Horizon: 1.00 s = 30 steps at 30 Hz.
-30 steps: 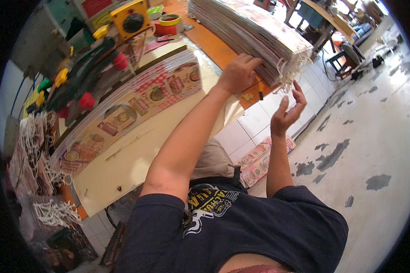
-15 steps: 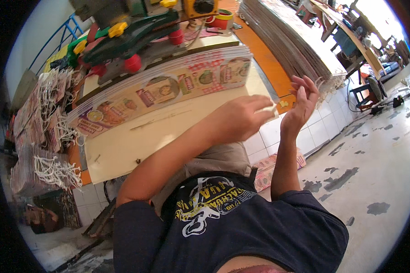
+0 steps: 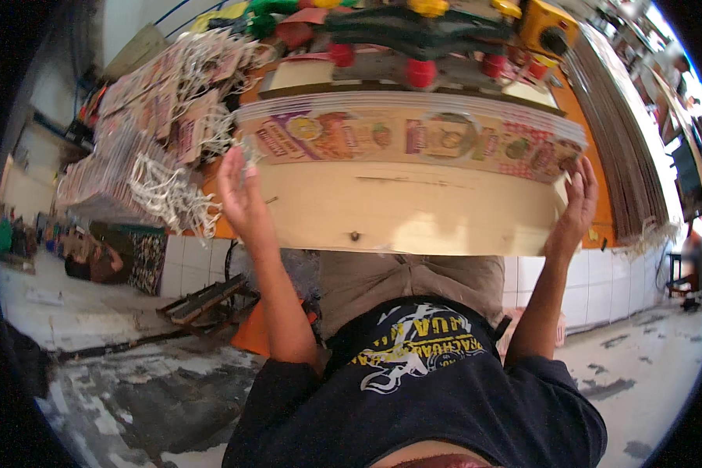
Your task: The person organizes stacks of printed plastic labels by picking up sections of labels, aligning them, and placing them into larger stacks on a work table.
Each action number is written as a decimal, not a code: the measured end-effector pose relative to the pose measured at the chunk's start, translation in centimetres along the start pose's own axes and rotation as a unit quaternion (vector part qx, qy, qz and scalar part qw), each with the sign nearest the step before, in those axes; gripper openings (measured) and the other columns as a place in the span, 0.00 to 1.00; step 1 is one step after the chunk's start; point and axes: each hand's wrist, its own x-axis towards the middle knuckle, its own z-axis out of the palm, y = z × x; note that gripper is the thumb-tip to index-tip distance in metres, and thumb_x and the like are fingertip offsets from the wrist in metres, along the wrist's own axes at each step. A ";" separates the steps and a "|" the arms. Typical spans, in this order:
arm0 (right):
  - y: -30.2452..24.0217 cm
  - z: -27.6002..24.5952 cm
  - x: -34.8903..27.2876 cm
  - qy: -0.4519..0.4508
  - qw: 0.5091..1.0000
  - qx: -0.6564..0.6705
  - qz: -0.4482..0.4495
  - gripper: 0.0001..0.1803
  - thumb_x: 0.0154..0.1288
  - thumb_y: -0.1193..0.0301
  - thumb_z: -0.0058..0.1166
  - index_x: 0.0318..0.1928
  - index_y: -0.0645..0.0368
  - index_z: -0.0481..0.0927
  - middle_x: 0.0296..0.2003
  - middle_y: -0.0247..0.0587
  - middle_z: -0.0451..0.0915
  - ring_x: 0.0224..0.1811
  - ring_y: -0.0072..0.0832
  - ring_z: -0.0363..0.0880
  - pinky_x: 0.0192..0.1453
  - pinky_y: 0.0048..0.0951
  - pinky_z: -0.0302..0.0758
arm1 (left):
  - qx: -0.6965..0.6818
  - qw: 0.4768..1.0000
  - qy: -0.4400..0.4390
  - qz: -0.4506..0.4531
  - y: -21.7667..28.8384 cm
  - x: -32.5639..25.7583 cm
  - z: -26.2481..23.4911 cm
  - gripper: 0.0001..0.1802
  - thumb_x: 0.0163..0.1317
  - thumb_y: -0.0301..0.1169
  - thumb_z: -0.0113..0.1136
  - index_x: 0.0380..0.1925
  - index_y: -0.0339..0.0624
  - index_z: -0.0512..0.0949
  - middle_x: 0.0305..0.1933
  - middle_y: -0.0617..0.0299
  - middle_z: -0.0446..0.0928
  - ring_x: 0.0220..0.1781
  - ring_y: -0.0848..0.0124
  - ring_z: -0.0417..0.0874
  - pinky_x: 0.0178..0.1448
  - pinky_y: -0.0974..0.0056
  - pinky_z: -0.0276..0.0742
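Observation:
A stack of long printed strips (image 3: 390,140), with colourful food pictures and pale layered edges along the far side, lies across a cream board (image 3: 413,210) on the bench. My left hand (image 3: 243,195) is at the stack's left end, fingers stretched out and slightly apart, holding nothing I can see. At the right end my right hand (image 3: 576,199) has its fingers extended beside the near corner. Whether either hand touches the strips I cannot tell.
Behind the stack stands a dark green clamp-like device (image 3: 421,35) with red feet and yellow knobs. Printed bundles with white cords (image 3: 175,183) are piled at the left. A tall stack of long sheets (image 3: 624,148) lies along the right. An orange bench edge (image 3: 600,226) shows there.
My view has turned, so the stack now lies nearly level. My hands, close together at the right before, have moved apart to the stack's two ends.

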 end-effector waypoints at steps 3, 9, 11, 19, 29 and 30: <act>0.6 0.3 -0.3 0.016 1.000 0.004 -0.023 0.24 0.78 0.65 0.42 0.68 0.63 0.67 0.65 0.46 0.72 0.69 0.31 0.69 0.72 0.36 0.62 | 0.004 0.998 -0.034 -0.047 -2.3 0.7 -0.1 0.34 0.69 0.32 0.58 0.71 0.32 0.59 0.74 0.46 0.62 0.77 0.58 0.62 0.77 0.57 0.56; 0.5 0.3 -0.4 0.017 0.999 0.040 -0.023 0.24 0.78 0.67 0.43 0.67 0.67 0.67 0.65 0.51 0.72 0.69 0.34 0.69 0.73 0.37 0.62 | -0.002 0.996 -0.082 -0.046 -4.6 1.3 0.4 0.39 0.69 0.33 0.58 0.74 0.33 0.53 0.76 0.43 0.59 0.78 0.57 0.60 0.76 0.55 0.60; 0.7 0.6 -0.3 0.019 0.999 0.048 -0.008 0.24 0.78 0.67 0.43 0.68 0.67 0.67 0.65 0.51 0.72 0.69 0.35 0.69 0.73 0.38 0.63 | -0.005 0.995 -0.082 -0.055 -4.4 1.0 0.3 0.39 0.68 0.33 0.59 0.74 0.34 0.54 0.76 0.43 0.59 0.78 0.57 0.60 0.76 0.55 0.61; 1.9 -0.6 0.2 -0.006 0.994 0.102 0.026 0.25 0.77 0.65 0.45 0.68 0.64 0.67 0.65 0.48 0.72 0.68 0.34 0.70 0.71 0.37 0.64 | 0.043 0.995 -0.078 -0.045 -4.1 0.5 0.4 0.38 0.67 0.33 0.60 0.73 0.33 0.55 0.73 0.43 0.64 0.75 0.56 0.65 0.73 0.55 0.65; 2.6 -1.2 0.1 -0.005 0.988 0.152 0.036 0.22 0.72 0.71 0.48 0.64 0.64 0.71 0.61 0.47 0.74 0.64 0.32 0.71 0.68 0.35 0.66 | 0.044 0.994 -0.058 -0.081 -4.4 0.6 -0.1 0.33 0.66 0.31 0.60 0.68 0.28 0.64 0.68 0.47 0.70 0.71 0.59 0.69 0.73 0.58 0.64; 2.7 -1.5 0.2 -0.010 0.988 0.152 0.028 0.22 0.71 0.72 0.48 0.63 0.65 0.71 0.60 0.46 0.74 0.63 0.32 0.71 0.69 0.35 0.66 | 0.052 0.994 -0.062 -0.080 -4.6 0.6 0.2 0.32 0.66 0.30 0.59 0.68 0.29 0.64 0.68 0.46 0.69 0.70 0.59 0.70 0.72 0.58 0.65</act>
